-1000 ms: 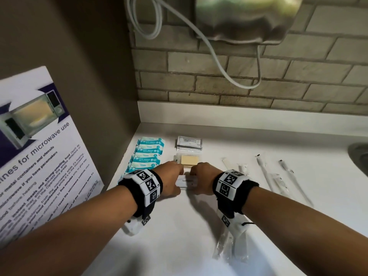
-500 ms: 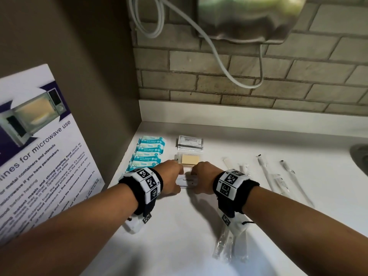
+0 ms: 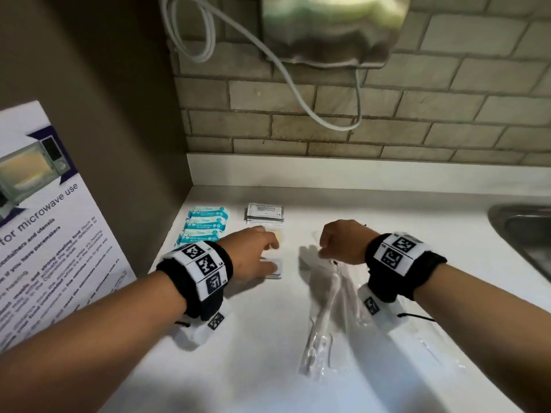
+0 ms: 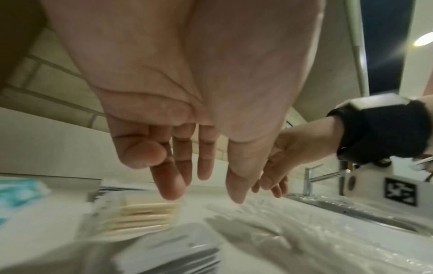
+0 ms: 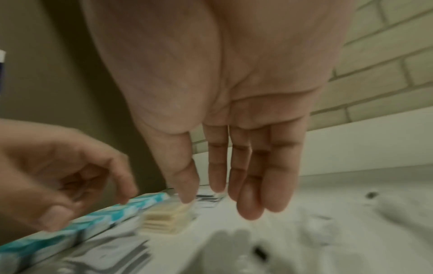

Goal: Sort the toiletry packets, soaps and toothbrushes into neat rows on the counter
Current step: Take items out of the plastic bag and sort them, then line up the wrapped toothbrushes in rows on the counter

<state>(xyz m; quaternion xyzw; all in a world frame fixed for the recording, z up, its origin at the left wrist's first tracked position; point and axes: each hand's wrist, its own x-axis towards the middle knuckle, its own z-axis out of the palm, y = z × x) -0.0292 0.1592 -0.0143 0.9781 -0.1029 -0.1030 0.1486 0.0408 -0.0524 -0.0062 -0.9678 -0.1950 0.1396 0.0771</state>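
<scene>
So far, the left side of the tabletop (image 3: pixel 238 368) looked the most settled. Against the side wall a column of blue wet-wipe packets (image 3: pixel 205 223) lay overlapped in a tidy run. Just beside them to the right came a second column: grey shampoo sachets (image 3: pixel 264 213) at the back, a small stack of cream soaps (image 4: pixel 143 216) in clear wrap in front of them, and a pile of white sachets (image 3: pixel 275 268) nearest the person. The left hand (image 3: pixel 250 254) hovered low over that pile, its fingers loose and holding nothing. The right hand (image 3: pixel 343 241) hung apart from it over the clear-wrapped toothbrushes (image 3: pixel 323 311), fingers relaxed and likewise empty. Those toothbrushes were what remained, by my reading: they lay crossed in a loose heap, with more clear wrappers (image 3: pixel 429 350) scattered toward the sink (image 3: pixel 524 234), partly hidden by the right forearm. Packets and soaps seemed roughly done; the toothbrush row was not yet formed.
</scene>
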